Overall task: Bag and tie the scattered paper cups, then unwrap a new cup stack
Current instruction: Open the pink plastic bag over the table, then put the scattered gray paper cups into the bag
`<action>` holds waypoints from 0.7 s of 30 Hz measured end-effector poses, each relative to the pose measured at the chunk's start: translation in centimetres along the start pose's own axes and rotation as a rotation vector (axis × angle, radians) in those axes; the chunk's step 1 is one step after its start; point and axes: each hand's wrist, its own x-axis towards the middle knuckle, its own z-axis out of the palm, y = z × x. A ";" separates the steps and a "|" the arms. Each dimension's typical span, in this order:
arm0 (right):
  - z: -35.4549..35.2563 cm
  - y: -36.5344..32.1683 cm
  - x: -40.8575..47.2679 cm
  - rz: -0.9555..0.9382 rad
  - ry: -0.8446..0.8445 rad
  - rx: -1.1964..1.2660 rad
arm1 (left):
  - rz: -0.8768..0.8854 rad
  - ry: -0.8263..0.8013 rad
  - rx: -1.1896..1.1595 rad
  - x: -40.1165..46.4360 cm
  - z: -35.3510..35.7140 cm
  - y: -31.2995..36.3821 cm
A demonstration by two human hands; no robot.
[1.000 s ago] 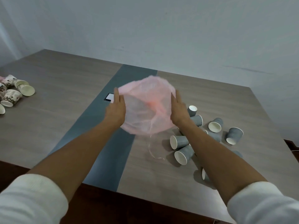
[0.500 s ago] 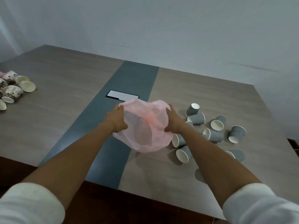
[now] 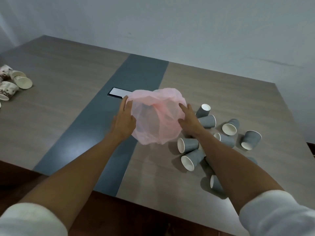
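Observation:
A thin pink plastic bag is puffed up just above the middle of the table. My left hand grips its left edge and my right hand grips its right edge, holding the bag spread between them. Several grey paper cups with white insides lie scattered on the wood to the right of the bag, most of them tipped on their sides. My right forearm crosses over some of them and hides part of the pile.
Several white patterned cups lie at the far left edge of the table. A dark grey strip runs down the table's middle, with a small rectangular hatch just behind the bag. A pale wall stands behind the table.
The bag dropped and bunched between my hands half a second ago. Now it has risen a little and puffed out again, with my hands spread wider.

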 end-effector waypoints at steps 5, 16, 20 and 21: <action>-0.8 3.7 2.0 -0.053 -0.103 0.022 | -0.080 0.059 -0.059 0.8 3.4 2.2; 1.4 10.3 1.6 -0.259 -0.707 -0.662 | -0.207 -0.074 0.146 2.4 8.1 3.6; 2.1 9.5 2.2 -0.363 -0.657 -0.743 | -0.184 -0.143 0.213 3.1 7.9 3.4; 1.7 9.0 2.5 -0.380 -0.662 -0.751 | -0.182 -0.159 0.219 3.4 7.9 3.3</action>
